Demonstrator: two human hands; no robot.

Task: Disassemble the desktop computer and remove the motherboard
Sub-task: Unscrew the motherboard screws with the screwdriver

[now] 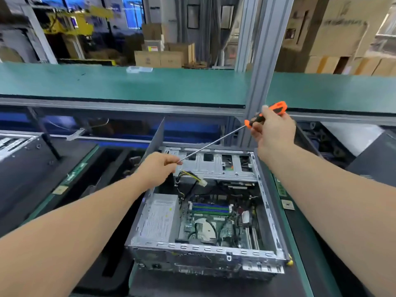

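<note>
An open desktop computer case (267,202) lies flat on the bench in front of me. Inside, the green motherboard (216,224) shows blue memory slots, beside a silver power supply (157,219) on the left. A loose yellow-and-black cable with a white plug (198,180) hangs over the drive cage (216,166). My right hand (273,131) grips the orange-and-black handle of a long screwdriver (214,144), held above the case. My left hand (159,168) pinches the tip of its thin shaft over the case's far left corner.
A dark panel (157,136) stands upright at the case's back left. Black foam trays (111,211) lie to the left, another dark unit (25,159) further left. A green shelf (150,84) and an aluminium post (259,82) rise behind. Small chips (287,204) lie on the right rail.
</note>
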